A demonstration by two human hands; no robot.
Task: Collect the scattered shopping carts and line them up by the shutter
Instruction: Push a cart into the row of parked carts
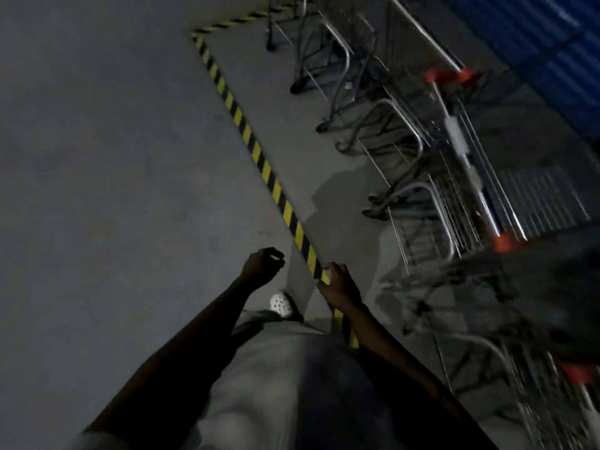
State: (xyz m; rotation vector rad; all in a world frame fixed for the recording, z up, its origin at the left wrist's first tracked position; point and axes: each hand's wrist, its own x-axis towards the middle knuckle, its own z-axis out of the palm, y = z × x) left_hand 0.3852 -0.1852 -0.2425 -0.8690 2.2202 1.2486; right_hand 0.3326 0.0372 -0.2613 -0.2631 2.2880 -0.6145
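Note:
A row of metal shopping carts with orange handle ends stands on the right, beside a blue shutter in the top right corner. One more cart, blurred, is at the lower right. Both of my hands hang in front of me over the floor and hold nothing. My left hand has loosely curled fingers. My right hand is relaxed above the striped tape, apart from the nearest cart.
A yellow and black striped tape line runs diagonally across the grey concrete floor and marks off the cart area. My white shoe shows below my hands. The picture is dim and blurred.

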